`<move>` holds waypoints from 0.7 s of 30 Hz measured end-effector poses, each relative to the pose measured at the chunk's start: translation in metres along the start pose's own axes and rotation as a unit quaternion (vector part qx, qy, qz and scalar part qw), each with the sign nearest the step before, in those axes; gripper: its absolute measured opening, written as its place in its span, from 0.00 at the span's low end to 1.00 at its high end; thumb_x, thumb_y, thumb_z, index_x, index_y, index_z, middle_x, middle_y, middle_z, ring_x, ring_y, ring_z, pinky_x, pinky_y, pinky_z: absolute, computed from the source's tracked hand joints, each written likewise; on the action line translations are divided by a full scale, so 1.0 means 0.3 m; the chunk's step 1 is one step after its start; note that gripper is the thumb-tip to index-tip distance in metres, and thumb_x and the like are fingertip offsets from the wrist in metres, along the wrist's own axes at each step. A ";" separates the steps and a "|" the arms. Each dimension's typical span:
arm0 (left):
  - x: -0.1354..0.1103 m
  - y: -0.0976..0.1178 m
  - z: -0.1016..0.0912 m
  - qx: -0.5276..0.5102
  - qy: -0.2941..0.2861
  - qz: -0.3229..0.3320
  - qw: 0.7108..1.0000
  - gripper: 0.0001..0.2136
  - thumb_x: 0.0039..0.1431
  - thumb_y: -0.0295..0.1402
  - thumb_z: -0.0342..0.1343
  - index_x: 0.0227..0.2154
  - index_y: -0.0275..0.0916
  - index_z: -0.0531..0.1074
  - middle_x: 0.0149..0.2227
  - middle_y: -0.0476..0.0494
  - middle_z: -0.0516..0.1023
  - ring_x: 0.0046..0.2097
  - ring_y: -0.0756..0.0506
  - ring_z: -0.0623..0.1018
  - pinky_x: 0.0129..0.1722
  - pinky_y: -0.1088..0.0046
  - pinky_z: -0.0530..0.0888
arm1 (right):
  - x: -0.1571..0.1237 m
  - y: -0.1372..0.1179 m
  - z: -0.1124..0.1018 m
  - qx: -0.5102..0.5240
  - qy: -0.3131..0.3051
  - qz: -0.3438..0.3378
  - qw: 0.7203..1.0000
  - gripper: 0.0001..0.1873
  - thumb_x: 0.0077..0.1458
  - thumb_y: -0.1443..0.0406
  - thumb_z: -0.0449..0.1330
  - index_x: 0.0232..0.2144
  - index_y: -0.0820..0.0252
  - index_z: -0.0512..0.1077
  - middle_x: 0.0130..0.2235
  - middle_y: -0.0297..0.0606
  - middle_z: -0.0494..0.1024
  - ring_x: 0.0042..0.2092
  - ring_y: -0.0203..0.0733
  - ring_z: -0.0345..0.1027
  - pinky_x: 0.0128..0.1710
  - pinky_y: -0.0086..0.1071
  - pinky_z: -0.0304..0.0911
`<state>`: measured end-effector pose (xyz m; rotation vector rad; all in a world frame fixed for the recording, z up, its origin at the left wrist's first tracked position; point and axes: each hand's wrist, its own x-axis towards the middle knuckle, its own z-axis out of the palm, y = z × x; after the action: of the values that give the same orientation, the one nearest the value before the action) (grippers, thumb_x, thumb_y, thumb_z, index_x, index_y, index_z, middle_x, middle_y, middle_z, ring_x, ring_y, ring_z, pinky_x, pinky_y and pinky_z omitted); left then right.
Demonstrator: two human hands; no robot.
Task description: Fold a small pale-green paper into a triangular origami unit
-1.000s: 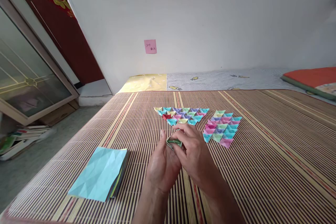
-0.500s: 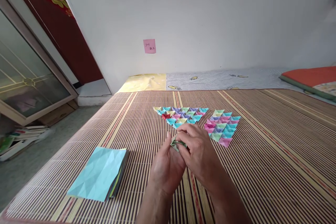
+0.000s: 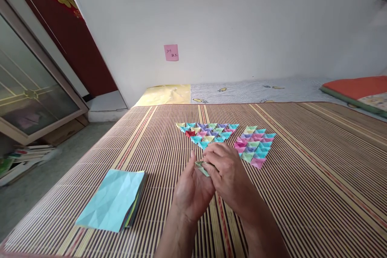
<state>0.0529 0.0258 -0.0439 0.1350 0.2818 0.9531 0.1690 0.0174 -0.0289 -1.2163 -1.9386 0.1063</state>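
Note:
Between my two hands is a small folded piece of pale green paper (image 3: 202, 168), partly hidden by fingers. My left hand (image 3: 192, 191) is palm up beneath it, thumb raised at its left side. From above and the right, my right hand (image 3: 225, 169) presses on it with bent fingers and thumb. Just beyond my hands lie rows of small folded paper boats (image 3: 208, 131) in blue, purple, green, yellow, pink and red. A second group of folded paper boats (image 3: 255, 145) sits to their right. All rest on a striped bamboo mat (image 3: 169, 145).
A stack of coloured paper sheets (image 3: 111, 199), light blue on top, lies on the mat at front left. Folded orange bedding (image 3: 356, 88) is at far right. A pink note (image 3: 171, 52) hangs on the wall behind. Books (image 3: 27, 157) lie low at left.
My right fingers have shifted slightly on the green paper, and its folds look flatter and less opened. My view has turned a little; the other papers have stayed in place.

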 end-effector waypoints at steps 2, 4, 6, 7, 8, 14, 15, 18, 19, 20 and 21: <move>0.004 0.005 -0.012 -0.018 0.000 -0.007 1.000 0.28 0.78 0.46 0.35 0.46 0.30 0.76 0.41 0.37 0.82 0.45 0.46 0.82 0.50 0.72 0.75 | -0.004 -0.002 -0.005 0.017 -0.005 -0.001 1.000 0.14 0.62 0.76 0.59 0.25 0.60 0.69 0.38 0.38 0.75 0.44 0.48 0.67 0.46 0.43 0.59; 0.005 0.014 -0.024 -0.020 -0.006 -0.015 1.000 0.28 0.77 0.49 0.37 0.45 0.30 0.76 0.39 0.37 0.81 0.42 0.46 0.82 0.47 0.73 0.76 | -0.008 -0.006 -0.004 0.032 -0.013 -0.003 0.999 0.13 0.61 0.77 0.62 0.26 0.60 0.71 0.42 0.38 0.77 0.48 0.49 0.68 0.49 0.44 0.59; 0.002 0.025 -0.032 -0.002 -0.019 -0.019 1.000 0.28 0.75 0.52 0.40 0.46 0.30 0.75 0.41 0.34 0.81 0.46 0.42 0.82 0.48 0.70 0.76 | -0.010 -0.011 0.004 0.037 -0.018 -0.001 0.999 0.13 0.58 0.77 0.64 0.26 0.59 0.73 0.45 0.37 0.78 0.51 0.50 0.68 0.52 0.45 0.59; -0.001 0.030 -0.034 0.010 -0.025 -0.018 0.999 0.28 0.74 0.53 0.42 0.47 0.30 0.75 0.43 0.33 0.80 0.49 0.40 0.82 0.50 0.67 0.76 | -0.010 -0.012 0.011 0.034 -0.019 0.002 0.999 0.12 0.57 0.78 0.64 0.27 0.59 0.74 0.46 0.37 0.78 0.52 0.51 0.68 0.53 0.46 0.59; -0.004 0.035 -0.035 0.020 -0.029 -0.016 0.999 0.28 0.73 0.53 0.43 0.48 0.31 0.74 0.44 0.33 0.80 0.51 0.38 0.81 0.51 0.65 0.76 | -0.009 -0.013 0.018 0.030 -0.021 0.004 0.999 0.11 0.57 0.78 0.65 0.27 0.59 0.75 0.47 0.38 0.78 0.53 0.52 0.67 0.54 0.47 0.59; -0.015 0.047 -0.020 -0.002 -0.024 -0.014 1.000 0.31 0.74 0.55 0.36 0.46 0.32 0.74 0.42 0.33 0.80 0.55 0.35 0.80 0.54 0.60 0.77 | -0.006 -0.016 0.038 0.040 -0.018 0.004 0.999 0.12 0.54 0.79 0.63 0.30 0.58 0.76 0.47 0.38 0.78 0.54 0.51 0.68 0.56 0.48 0.59; -0.014 0.045 -0.018 -0.008 -0.020 -0.015 1.000 0.32 0.74 0.56 0.36 0.45 0.32 0.75 0.41 0.33 0.80 0.55 0.35 0.80 0.55 0.59 0.76 | -0.007 -0.017 0.033 0.050 -0.019 0.007 0.999 0.13 0.53 0.79 0.63 0.31 0.57 0.76 0.47 0.37 0.78 0.54 0.51 0.68 0.56 0.48 0.59; -0.007 0.036 -0.024 -0.016 -0.011 -0.012 1.000 0.32 0.73 0.55 0.38 0.41 0.32 0.76 0.39 0.33 0.81 0.56 0.34 0.80 0.58 0.58 0.75 | -0.011 -0.022 0.004 0.100 -0.033 0.025 0.994 0.12 0.54 0.77 0.64 0.33 0.55 0.77 0.48 0.36 0.78 0.55 0.50 0.68 0.58 0.48 0.60; -0.004 0.034 -0.028 -0.016 -0.013 -0.009 1.000 0.31 0.73 0.55 0.39 0.42 0.31 0.77 0.41 0.31 0.81 0.57 0.34 0.80 0.58 0.58 0.74 | -0.011 -0.025 -0.009 0.123 -0.037 0.030 0.991 0.10 0.56 0.75 0.64 0.34 0.54 0.78 0.49 0.36 0.78 0.55 0.49 0.69 0.58 0.47 0.60; -0.002 0.033 -0.034 -0.015 -0.016 -0.002 1.000 0.32 0.73 0.55 0.40 0.45 0.29 0.77 0.44 0.29 0.82 0.58 0.33 0.79 0.59 0.58 0.74 | -0.011 -0.026 -0.023 0.145 -0.038 0.035 0.988 0.09 0.58 0.73 0.63 0.35 0.54 0.78 0.49 0.36 0.78 0.56 0.49 0.69 0.58 0.46 0.62; 0.000 0.033 -0.039 -0.011 -0.021 0.005 1.000 0.32 0.73 0.55 0.41 0.50 0.27 0.76 0.48 0.27 0.81 0.59 0.33 0.78 0.59 0.59 0.74 | -0.011 -0.026 -0.036 0.164 -0.030 0.039 0.985 0.08 0.61 0.72 0.62 0.36 0.54 0.78 0.49 0.37 0.78 0.55 0.48 0.70 0.57 0.45 0.63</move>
<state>0.0415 0.0313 -0.0528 0.1355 0.2328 0.9614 0.1714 0.0071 -0.0202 -1.0773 -1.8354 0.4890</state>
